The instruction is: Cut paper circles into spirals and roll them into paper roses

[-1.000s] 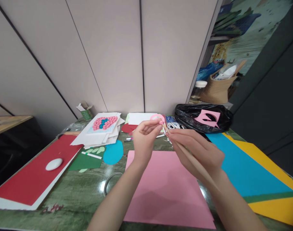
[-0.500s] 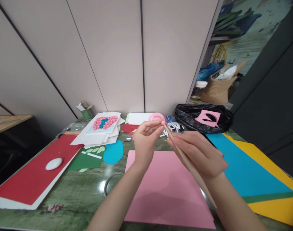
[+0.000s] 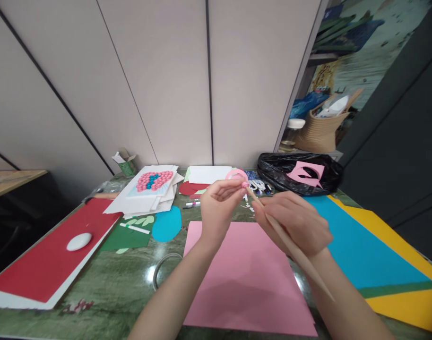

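Between the thumb and fingers of my left hand [image 3: 219,205] is a small pink paper coil [image 3: 245,184]. A long pale strip [image 3: 304,262], apparently paper, runs from the coil down to the lower right. My right hand [image 3: 296,221] is closed on this strip, which passes under its fingers and ends loose by my right forearm. Both hands are raised over a pink sheet [image 3: 240,274] lying on the green marbled table [image 3: 116,293]. Behind my left fingers shows part of a pink ring [image 3: 237,173].
Left stand a picture of pink and blue coils [image 3: 154,181], a blue oval [image 3: 167,224], a green-capped marker [image 3: 134,228] and a white rounded object [image 3: 79,242] on red card [image 3: 56,264]. Right are blue card [image 3: 365,250] and a black bag [image 3: 272,172] with pink scraps.
Both hands have shifted slightly. The coil in my left fingers has moved a little right and down, and the strip's loose end now reaches farther right.
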Tool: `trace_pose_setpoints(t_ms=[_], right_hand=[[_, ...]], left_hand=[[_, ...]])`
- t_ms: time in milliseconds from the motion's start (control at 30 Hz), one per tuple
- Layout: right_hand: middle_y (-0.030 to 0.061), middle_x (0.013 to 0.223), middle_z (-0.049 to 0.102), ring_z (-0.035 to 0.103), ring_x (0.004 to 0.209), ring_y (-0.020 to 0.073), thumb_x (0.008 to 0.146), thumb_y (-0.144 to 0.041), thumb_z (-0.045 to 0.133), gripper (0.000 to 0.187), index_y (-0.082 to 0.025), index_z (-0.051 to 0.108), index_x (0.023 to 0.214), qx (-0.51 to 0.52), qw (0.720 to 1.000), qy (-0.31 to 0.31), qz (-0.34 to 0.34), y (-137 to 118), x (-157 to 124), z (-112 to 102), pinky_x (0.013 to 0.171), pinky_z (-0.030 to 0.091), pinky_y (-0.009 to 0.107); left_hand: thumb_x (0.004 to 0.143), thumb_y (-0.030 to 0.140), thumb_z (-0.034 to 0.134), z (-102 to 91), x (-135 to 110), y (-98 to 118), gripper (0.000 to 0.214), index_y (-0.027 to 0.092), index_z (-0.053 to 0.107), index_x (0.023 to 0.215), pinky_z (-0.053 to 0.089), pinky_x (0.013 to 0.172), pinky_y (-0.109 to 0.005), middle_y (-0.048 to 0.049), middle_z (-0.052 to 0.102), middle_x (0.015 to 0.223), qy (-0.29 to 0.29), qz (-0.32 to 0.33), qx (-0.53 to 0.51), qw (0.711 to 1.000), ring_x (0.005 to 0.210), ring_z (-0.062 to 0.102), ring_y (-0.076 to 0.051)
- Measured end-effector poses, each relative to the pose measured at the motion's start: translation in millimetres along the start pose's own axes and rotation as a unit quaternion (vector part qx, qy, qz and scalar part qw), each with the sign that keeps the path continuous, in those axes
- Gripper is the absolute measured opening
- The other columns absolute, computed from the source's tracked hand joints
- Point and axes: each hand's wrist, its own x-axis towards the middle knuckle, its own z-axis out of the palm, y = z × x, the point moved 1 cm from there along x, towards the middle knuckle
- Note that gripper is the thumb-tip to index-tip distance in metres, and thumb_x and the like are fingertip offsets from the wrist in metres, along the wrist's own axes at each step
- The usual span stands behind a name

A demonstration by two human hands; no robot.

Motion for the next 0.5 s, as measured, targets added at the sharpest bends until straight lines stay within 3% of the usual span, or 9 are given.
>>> trace_pose_setpoints(t_ms=[167,333,500], right_hand=[[-0.0024,0.06,0.065,0.059,0.056,0.0103,0.081,-0.014,0.063,0.008,-0.019,0.059,0.075,0.026,1.0,0.003,-0.001,-1.4,0.1,-2.1,0.057,0.05,0.023],[-0.0027,0.07,0.067,0.062,0.064,0.0112,0.078,-0.015,0.065,0.008,-0.021,0.059,0.078,0.049,0.996,0.016,0.076,-1.3,-5.4,-2.2,0.061,0.05,0.023],[-0.0024,0.073,0.067,0.063,0.066,0.0115,0.08,-0.013,0.061,0.01,-0.021,0.058,0.075,0.044,0.998,-0.005,0.054,-0.4,-8.2,-3.6,0.062,0.049,0.022]], left_hand=[[0.064,0.017,0.075,-0.3,-0.1,-0.9,0.018,0.016,0.068,0.081,0.054,0.084,-0.031,-0.0061,0.073,0.087,0.001,-0.003,0.004,1.0,0.087,0.069,-0.018],[0.064,0.017,0.075,-1.2,1.8,0.2,0.018,0.016,0.068,0.08,0.054,0.084,-0.032,-0.0061,0.073,0.087,0.017,0.01,0.002,1.0,0.088,0.069,-0.018],[0.065,0.016,0.075,-2.4,3.4,2.6,0.018,0.016,0.068,0.081,0.054,0.083,-0.03,-0.0051,0.073,0.088,0.017,0.024,-0.008,1.0,0.089,0.069,-0.017]])
